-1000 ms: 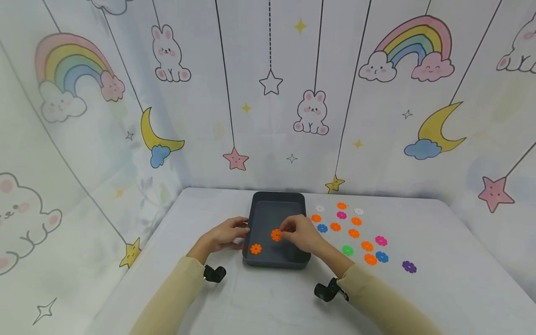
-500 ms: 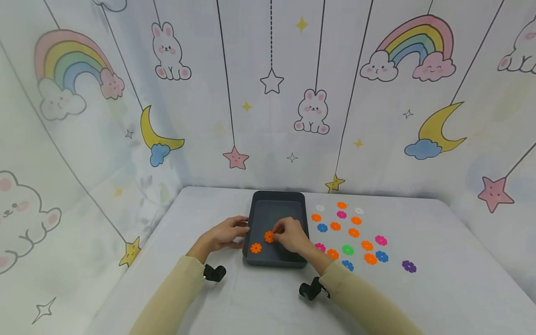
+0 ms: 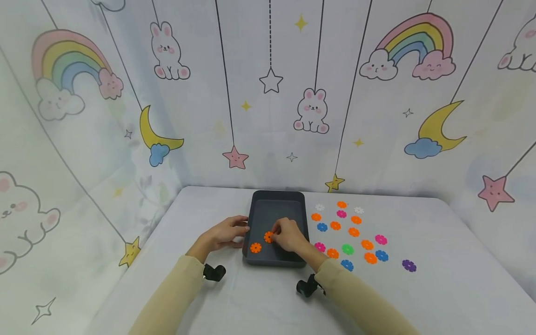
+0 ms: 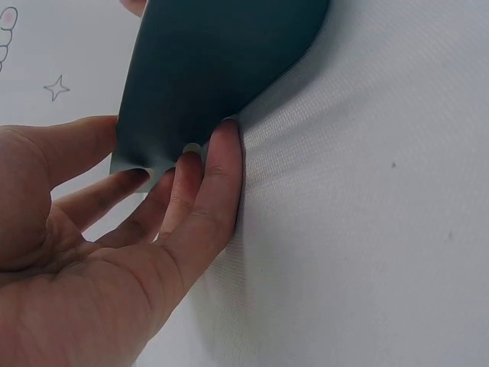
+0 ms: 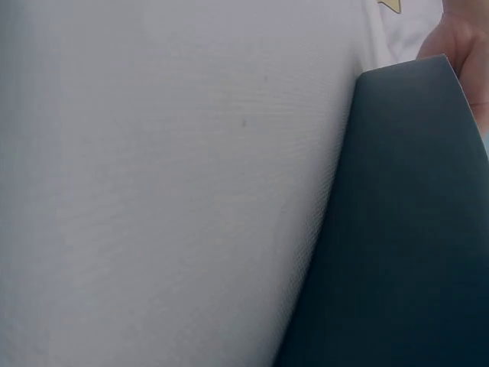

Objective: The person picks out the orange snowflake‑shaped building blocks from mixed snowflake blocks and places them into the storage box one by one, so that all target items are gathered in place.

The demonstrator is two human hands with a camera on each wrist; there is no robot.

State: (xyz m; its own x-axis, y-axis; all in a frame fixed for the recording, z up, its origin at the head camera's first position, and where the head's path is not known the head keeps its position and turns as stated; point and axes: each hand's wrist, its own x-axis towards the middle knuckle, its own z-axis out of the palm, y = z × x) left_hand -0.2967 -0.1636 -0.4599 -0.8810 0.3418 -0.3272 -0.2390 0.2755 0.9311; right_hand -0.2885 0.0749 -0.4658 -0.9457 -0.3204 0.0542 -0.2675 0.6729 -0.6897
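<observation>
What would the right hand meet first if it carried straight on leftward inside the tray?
Probably the tray's left wall, where the left hand rests outside; the loose orange piece seems nearer the camera, though depth is unclear.

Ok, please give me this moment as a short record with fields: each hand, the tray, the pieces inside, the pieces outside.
left hand: fingers rest against the outer left wall of the tray
right hand: over the tray, pinches an orange flower piece
tray: dark grey, rectangular, on the white table
inside tray: second orange piece lying near the front left corner
outside tray: loose pieces right of it, orange, blue, pink, green, white, purple
</observation>
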